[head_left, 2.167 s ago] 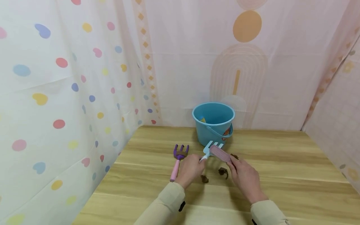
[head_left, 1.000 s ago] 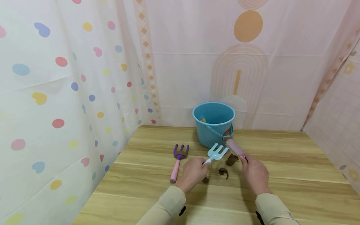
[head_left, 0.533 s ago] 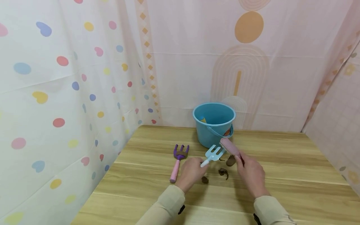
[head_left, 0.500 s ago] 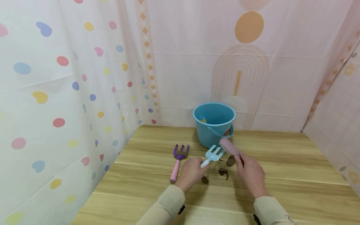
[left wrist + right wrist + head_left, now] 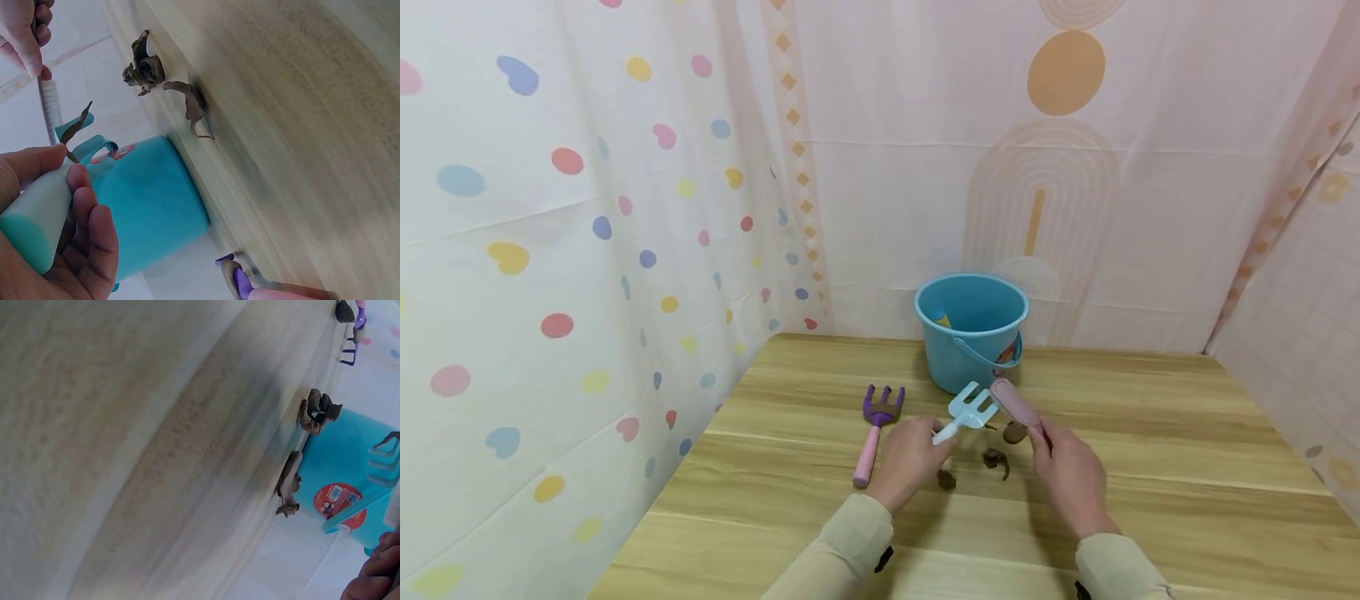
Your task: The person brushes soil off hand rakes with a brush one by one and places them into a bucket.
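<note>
In the head view my left hand (image 5: 912,462) grips the handle of a light blue toy hand fork (image 5: 972,408), its tines raised above the table. My right hand (image 5: 1070,477) holds a pink brush (image 5: 1017,403), whose head is at the fork's rightmost tine; whether they touch I cannot tell. White bristles (image 5: 51,103) face the fork in the left wrist view. A thin dried leaf (image 5: 76,128) clings to the fork there. Under the tools lie dried leaves: one below the brush (image 5: 1015,432), a curled one (image 5: 996,460) and one beside my left hand (image 5: 947,480).
A blue bucket (image 5: 947,358) stands behind the tools, with a yellow and blue thing (image 5: 941,319) inside. Left of my left hand lies a purple fork with a pink handle (image 5: 867,457), a brown leaf across its tines. Patterned curtains (image 5: 880,167) enclose the wooden table (image 5: 1150,433).
The brush has gone from over the fork's tines to the right, then back to the rightmost tine, and lately dipped slightly. The fork shifted a little right. A leaf below the brush shows more fully.
</note>
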Demonstrator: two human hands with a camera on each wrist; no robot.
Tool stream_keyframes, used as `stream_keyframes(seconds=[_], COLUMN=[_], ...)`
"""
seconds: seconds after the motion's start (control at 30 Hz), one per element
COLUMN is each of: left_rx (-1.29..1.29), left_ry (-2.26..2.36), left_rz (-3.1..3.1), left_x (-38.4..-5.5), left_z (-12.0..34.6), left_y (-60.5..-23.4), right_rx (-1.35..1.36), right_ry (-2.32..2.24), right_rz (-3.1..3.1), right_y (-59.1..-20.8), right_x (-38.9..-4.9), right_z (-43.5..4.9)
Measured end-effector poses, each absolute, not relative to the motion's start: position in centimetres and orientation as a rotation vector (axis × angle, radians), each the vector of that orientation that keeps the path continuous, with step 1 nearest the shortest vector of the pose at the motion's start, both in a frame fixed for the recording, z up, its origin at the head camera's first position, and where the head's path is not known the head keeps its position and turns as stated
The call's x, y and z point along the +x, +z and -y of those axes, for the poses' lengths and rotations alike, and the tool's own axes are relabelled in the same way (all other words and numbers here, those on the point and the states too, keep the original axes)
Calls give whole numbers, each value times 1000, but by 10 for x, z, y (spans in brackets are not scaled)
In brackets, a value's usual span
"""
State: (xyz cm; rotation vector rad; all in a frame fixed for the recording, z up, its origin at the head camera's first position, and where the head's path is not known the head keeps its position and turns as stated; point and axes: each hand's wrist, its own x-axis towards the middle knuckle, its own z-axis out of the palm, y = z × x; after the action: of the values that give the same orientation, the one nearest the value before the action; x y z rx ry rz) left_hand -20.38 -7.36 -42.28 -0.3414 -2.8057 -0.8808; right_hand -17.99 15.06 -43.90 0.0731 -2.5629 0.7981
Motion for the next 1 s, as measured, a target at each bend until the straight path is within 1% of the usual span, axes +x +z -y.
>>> stream_keyframes(seconds=[0.33,0.5,1.0], left_rx=[-355,-336,-318], left_ry=[-876,-945,-1188], left_rz=[2796,2798,2761], left_x=[-200,-200,-199], left_z=[68,65,61], left_y=[-424,-424,-428], right_rx=[-42,-108,-154], right_ry=[824,877,950], right_rz=[2608,2635,2595], right_y=[-439,-438,-433], right_x=[-180,-180,-173], right_z=[-159,-165,-172])
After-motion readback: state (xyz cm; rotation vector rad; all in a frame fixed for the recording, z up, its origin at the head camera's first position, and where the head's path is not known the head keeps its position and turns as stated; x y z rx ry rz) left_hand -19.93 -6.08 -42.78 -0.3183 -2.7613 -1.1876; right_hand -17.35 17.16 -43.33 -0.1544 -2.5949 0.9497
